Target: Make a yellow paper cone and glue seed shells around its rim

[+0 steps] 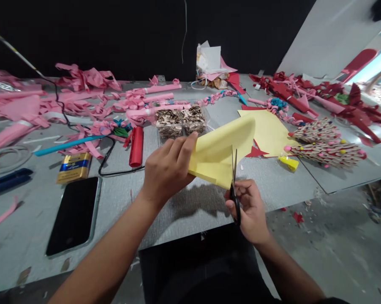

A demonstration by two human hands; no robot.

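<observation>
My left hand (170, 166) grips a folded sheet of yellow paper (222, 143) by its left end, holding it above the front of the table. In my right hand (249, 209) is a pair of scissors (235, 190) with black handles. Their blades point up and lie at the paper's lower right edge, slightly parted. Behind the held sheet, more yellow paper (274, 131) lies flat over some red paper. A clear plastic box (180, 120) of small pale wooden pieces stands just beyond my left hand.
A phone (73, 217), a gold and blue box (73, 167) and a red paper roll (136, 147) lie on the left. Pink paper strips (89, 78) spread along the back. On the right are beaded cone-like decorations (330, 154) and a small yellow item (288, 163). A black cable (106, 158) crosses the table.
</observation>
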